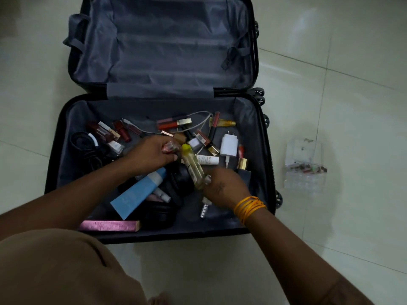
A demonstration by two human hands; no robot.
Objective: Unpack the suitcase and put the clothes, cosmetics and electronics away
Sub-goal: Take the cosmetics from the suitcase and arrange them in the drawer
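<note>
A black suitcase lies open on the floor, its far half empty. The near half holds several lip glosses and lipsticks, a white charger plug, a black cable, a blue tube, a pink box, a white tube and black round cases. My left hand grips small cosmetic items, one with a clear cap. My right hand, with orange bangles on the wrist, holds a yellow-capped clear bottle by its lower end.
A clear plastic organiser with small items in it stands on the white tiled floor to the right of the suitcase. The suitcase wheels stick out on the right side. My knee in brown cloth fills the lower left.
</note>
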